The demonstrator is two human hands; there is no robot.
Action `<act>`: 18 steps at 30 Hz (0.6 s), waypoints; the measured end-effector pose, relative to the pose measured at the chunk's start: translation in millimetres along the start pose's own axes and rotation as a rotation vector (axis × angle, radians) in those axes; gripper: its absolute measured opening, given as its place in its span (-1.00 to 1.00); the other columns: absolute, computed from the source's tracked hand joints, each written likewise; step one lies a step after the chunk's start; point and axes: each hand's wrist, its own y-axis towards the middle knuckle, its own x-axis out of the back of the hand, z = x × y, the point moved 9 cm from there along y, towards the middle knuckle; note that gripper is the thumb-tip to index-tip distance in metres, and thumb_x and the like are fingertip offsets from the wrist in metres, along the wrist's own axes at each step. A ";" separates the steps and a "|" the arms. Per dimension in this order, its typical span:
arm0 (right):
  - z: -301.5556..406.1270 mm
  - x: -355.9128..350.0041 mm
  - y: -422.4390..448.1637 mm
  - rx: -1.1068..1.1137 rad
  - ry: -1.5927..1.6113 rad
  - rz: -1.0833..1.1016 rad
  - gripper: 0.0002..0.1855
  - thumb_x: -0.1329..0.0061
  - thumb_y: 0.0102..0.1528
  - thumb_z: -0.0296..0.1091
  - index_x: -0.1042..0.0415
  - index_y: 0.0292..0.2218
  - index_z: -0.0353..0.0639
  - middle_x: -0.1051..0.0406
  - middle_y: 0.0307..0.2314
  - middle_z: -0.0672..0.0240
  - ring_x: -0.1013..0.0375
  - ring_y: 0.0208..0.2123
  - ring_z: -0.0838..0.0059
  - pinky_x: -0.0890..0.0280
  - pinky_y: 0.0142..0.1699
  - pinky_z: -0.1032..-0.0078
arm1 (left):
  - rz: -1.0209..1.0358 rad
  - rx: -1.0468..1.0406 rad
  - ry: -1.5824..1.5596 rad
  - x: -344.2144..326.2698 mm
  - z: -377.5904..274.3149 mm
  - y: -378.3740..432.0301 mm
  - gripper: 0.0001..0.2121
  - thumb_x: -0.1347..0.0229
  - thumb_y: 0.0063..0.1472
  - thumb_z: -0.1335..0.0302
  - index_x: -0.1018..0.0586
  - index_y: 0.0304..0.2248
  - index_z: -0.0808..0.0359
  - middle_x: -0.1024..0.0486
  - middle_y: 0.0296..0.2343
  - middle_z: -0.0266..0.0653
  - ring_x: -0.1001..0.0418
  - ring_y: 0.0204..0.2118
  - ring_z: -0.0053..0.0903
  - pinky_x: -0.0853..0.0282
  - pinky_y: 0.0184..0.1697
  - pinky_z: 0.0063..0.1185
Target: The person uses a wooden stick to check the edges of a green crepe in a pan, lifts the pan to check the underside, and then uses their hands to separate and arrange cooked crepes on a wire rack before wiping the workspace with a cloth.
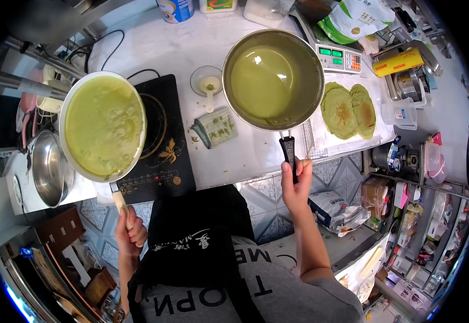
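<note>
My left hand (131, 232) grips the pale handle of a white-rimmed frying pan (103, 127). Wet green batter with bubbles covers the pan's base. The pan is held over the left part of a black induction cooktop (165, 133), partly hiding it. In my right hand (297, 183) is the black handle of a steel saucepan (309, 101), held over the table. Smooth green batter (258, 84) lies in it, pooled toward the left. On white paper to its right rest two green pancakes (339, 111) with browned patches, side by side.
Between the pans are a folded cloth (218, 127) with green smears and a glass dish (196, 80) holding a measuring spoon (210, 95). A digital scale (339, 58) stands behind the pancakes. A steel bowl (48, 169) sits at left; a plastic tub (400, 113) is at right.
</note>
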 end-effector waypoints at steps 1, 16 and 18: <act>-2.5 1.1 -1.7 -0.027 0.002 0.007 -0.68 0.09 0.07 -0.50 0.03 -0.49 -0.12 -0.06 -0.63 0.44 0.02 -0.59 0.71 0.02 -0.50 0.71 | 0.010 0.005 0.010 -0.3 0.2 0.0 -0.66 0.30 0.28 0.11 -0.18 -0.55 0.13 0.04 -0.84 -0.56 0.18 -0.88 -0.84 0.27 -0.88 -0.79; -20.2 -27.0 14.7 -0.248 0.152 0.091 -0.72 0.14 0.12 -0.48 0.02 -0.46 -0.03 -0.05 -0.64 0.57 0.02 -0.67 0.83 0.10 -0.62 0.81 | 0.007 0.007 0.007 4.8 -4.6 3.7 -0.67 0.31 0.29 0.13 -0.20 -0.53 0.14 0.05 -0.85 -0.56 0.18 -0.88 -0.83 0.25 -0.88 -0.78; -29.0 -22.9 29.7 -0.185 0.174 0.054 -0.73 0.15 0.13 -0.49 0.01 -0.46 -0.04 -0.05 -0.65 0.56 -0.01 -0.65 0.81 0.08 -0.61 0.81 | 0.033 0.008 0.005 3.5 -6.2 3.5 -0.67 0.31 0.29 0.13 -0.20 -0.53 0.14 0.05 -0.85 -0.56 0.18 -0.88 -0.83 0.25 -0.87 -0.78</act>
